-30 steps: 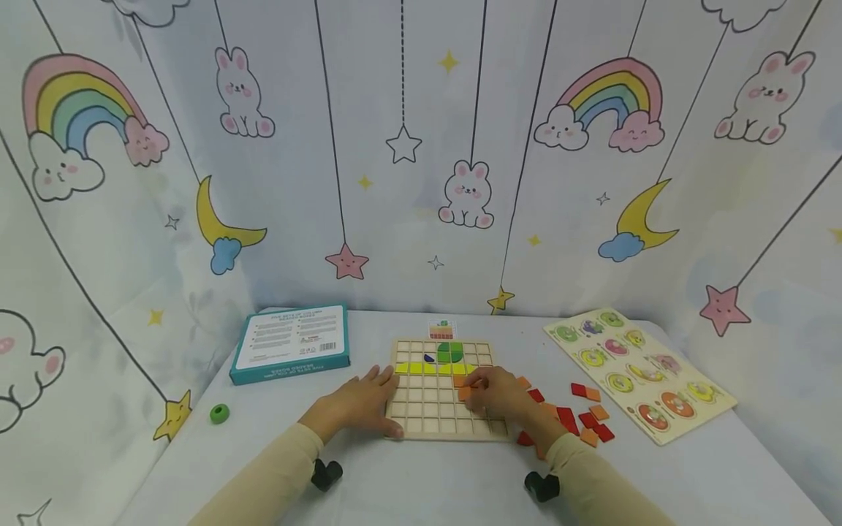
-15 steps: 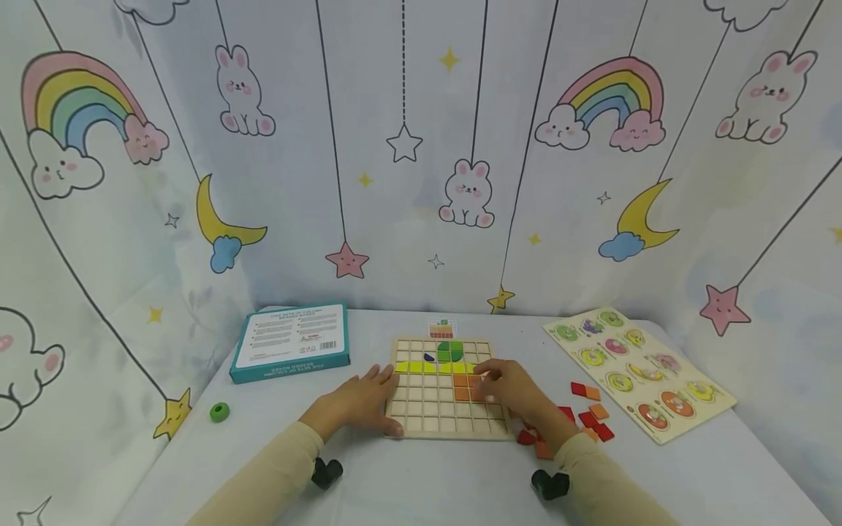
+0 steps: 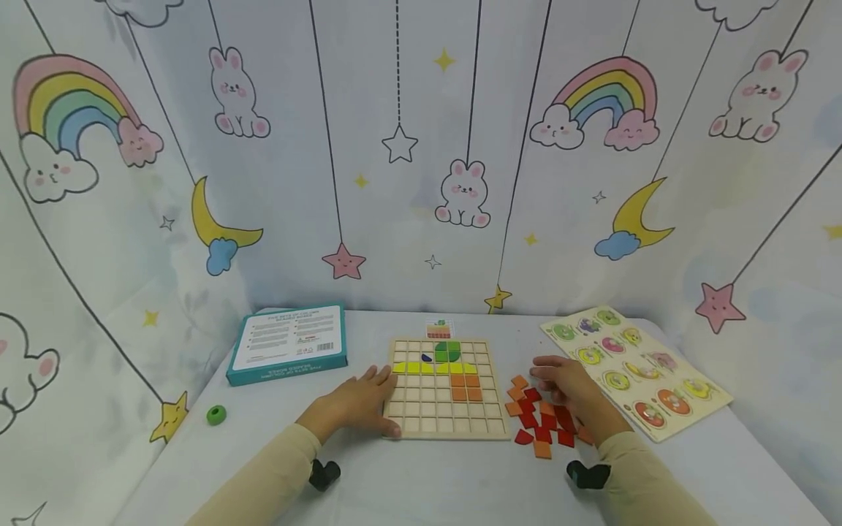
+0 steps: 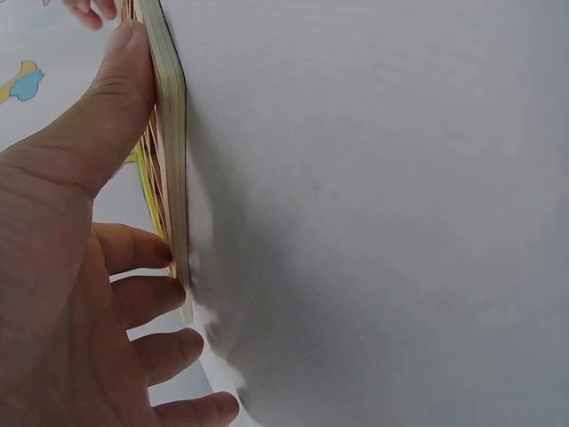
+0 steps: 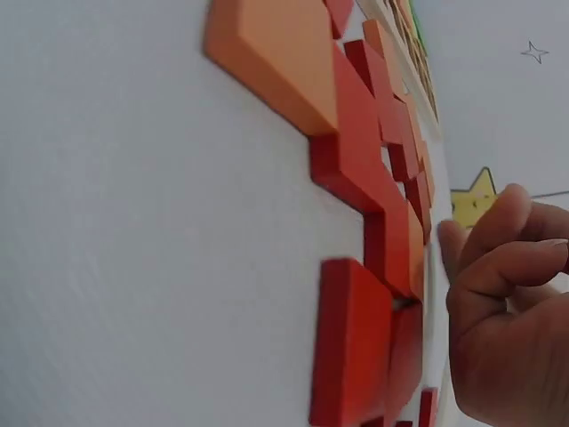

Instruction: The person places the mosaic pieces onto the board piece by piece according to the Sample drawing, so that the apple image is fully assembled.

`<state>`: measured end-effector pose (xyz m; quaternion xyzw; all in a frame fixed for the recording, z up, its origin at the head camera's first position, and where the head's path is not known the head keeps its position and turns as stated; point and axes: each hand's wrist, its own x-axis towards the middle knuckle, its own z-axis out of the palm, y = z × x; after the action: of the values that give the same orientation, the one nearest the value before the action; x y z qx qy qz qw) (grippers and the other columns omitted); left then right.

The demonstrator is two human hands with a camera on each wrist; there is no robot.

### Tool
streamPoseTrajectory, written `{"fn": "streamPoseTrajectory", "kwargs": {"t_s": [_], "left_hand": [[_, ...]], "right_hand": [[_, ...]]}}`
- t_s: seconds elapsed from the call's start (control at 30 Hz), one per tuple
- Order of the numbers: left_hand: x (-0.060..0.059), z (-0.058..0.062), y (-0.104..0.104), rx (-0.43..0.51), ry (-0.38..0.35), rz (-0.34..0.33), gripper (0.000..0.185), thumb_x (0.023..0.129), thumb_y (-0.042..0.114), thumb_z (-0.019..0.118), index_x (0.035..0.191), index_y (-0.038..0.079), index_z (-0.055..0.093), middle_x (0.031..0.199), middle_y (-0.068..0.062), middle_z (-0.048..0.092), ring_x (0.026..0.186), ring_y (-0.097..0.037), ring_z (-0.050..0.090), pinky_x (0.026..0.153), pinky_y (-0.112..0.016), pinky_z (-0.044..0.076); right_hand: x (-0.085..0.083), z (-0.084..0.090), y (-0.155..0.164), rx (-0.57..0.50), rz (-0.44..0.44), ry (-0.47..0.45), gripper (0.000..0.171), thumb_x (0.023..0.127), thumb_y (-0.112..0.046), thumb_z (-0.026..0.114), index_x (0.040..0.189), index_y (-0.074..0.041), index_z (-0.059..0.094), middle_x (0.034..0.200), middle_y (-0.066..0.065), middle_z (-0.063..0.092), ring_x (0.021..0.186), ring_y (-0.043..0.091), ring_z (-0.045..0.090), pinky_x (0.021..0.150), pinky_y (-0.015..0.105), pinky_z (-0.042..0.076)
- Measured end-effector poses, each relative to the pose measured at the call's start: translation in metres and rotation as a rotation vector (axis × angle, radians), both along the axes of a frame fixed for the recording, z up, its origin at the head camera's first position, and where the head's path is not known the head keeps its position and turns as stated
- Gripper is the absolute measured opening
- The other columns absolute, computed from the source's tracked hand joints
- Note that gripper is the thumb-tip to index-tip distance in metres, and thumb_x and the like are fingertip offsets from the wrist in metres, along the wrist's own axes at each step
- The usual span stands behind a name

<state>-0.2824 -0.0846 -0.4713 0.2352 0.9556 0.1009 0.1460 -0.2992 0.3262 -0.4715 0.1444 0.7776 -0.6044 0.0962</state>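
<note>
A wooden grid board (image 3: 421, 424) lies mid-table with a green leaf shape (image 3: 448, 352), a yellow row (image 3: 421, 368), a small blue piece (image 3: 427, 358) and a block of orange square tiles (image 3: 465, 388) in its cells. My left hand (image 3: 355, 403) rests against the board's left side, thumb at the near corner; the left wrist view shows its fingers (image 4: 147, 298) spread along the edge. My right hand (image 3: 567, 381) hovers over the far right part of a pile of red tiles (image 3: 542, 435) and orange tiles (image 3: 542, 449). Its fingers are loosely bent, and no tile shows in them.
Behind the board lies a small pattern card (image 3: 439, 329). A teal and white box (image 3: 289, 343) sits back left, with a green bead (image 3: 215, 415) nearer the front. On the right is a fruit puzzle board (image 3: 641, 372). A printed curtain (image 3: 395, 219) closes the back.
My right hand has left an orange tile in the block on the board and moved right, over the loose tiles. My left hand keeps its place at the board's side.
</note>
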Motion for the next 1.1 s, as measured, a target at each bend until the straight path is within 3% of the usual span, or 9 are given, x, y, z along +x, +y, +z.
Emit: {"fn": "streamPoseTrajectory", "kwargs": {"t_s": [0.17,0.4,0.57,0.73,0.87,1.0,1.1], "left_hand": [[0.001,0.0,0.0,0.009,-0.002,-0.006,0.108,0.077,0.069,0.076,0.159,0.01,0.036,0.168,-0.011,0.027,0.155,-0.036,0.022,0.119,-0.062,0.029],[0.002,0.0,-0.001,0.012,-0.001,-0.003,0.108,0.077,0.069,0.076,0.159,0.01,0.036,0.168,-0.01,0.027,0.155,-0.036,0.022,0.119,-0.062,0.028],[0.002,0.0,-0.001,0.018,-0.001,-0.009,0.108,0.077,0.069,0.076,0.159,0.01,0.036,0.167,-0.011,0.028,0.155,-0.036,0.022,0.118,-0.062,0.029],[0.001,0.0,-0.001,0.015,0.006,-0.009,0.108,0.077,0.069,0.076,0.158,0.009,0.036,0.167,-0.011,0.028,0.155,-0.036,0.023,0.118,-0.063,0.029],[0.0,-0.002,-0.001,0.013,0.009,-0.012,0.109,0.077,0.07,0.075,0.158,0.009,0.036,0.167,-0.011,0.028,0.155,-0.036,0.023,0.118,-0.063,0.029],[0.0,-0.002,-0.002,0.015,0.011,-0.015,0.109,0.077,0.07,0.075,0.159,0.009,0.036,0.167,-0.012,0.028,0.155,-0.037,0.022,0.118,-0.063,0.029],[0.001,0.0,-0.002,0.016,0.01,-0.011,0.108,0.077,0.069,0.076,0.158,0.009,0.036,0.167,-0.011,0.028,0.155,-0.037,0.022,0.118,-0.063,0.029]], "right_hand": [[0.0,-0.007,-0.012,0.098,0.043,0.028,0.046,0.099,-0.016,0.064,0.14,0.002,0.052,0.096,0.01,0.069,0.072,0.019,0.058,0.059,0.024,0.048],[0.0,-0.005,-0.035,0.473,0.136,0.103,0.04,0.094,-0.019,0.069,0.126,0.004,0.06,0.099,0.013,0.066,0.085,0.025,0.058,0.067,0.032,0.054],[-0.001,-0.006,-0.038,0.561,0.155,0.139,0.03,0.093,-0.017,0.069,0.114,0.004,0.064,0.092,0.012,0.064,0.081,0.024,0.057,0.063,0.033,0.051],[-0.003,-0.008,-0.034,0.505,0.15,0.135,0.023,0.091,-0.013,0.072,0.106,0.003,0.064,0.086,0.01,0.063,0.077,0.022,0.057,0.062,0.031,0.049],[-0.004,-0.006,-0.03,0.396,0.113,0.111,0.02,0.092,-0.011,0.069,0.107,0.0,0.063,0.083,0.01,0.064,0.073,0.022,0.057,0.059,0.031,0.049],[-0.009,-0.001,-0.026,0.21,0.034,0.108,0.03,0.099,-0.014,0.064,0.124,0.002,0.058,0.091,0.009,0.068,0.076,0.019,0.063,0.066,0.028,0.056],[-0.011,0.004,-0.025,0.014,-0.039,0.126,0.041,0.1,-0.015,0.066,0.135,0.003,0.055,0.1,0.008,0.072,0.082,0.018,0.069,0.074,0.025,0.06]]}}
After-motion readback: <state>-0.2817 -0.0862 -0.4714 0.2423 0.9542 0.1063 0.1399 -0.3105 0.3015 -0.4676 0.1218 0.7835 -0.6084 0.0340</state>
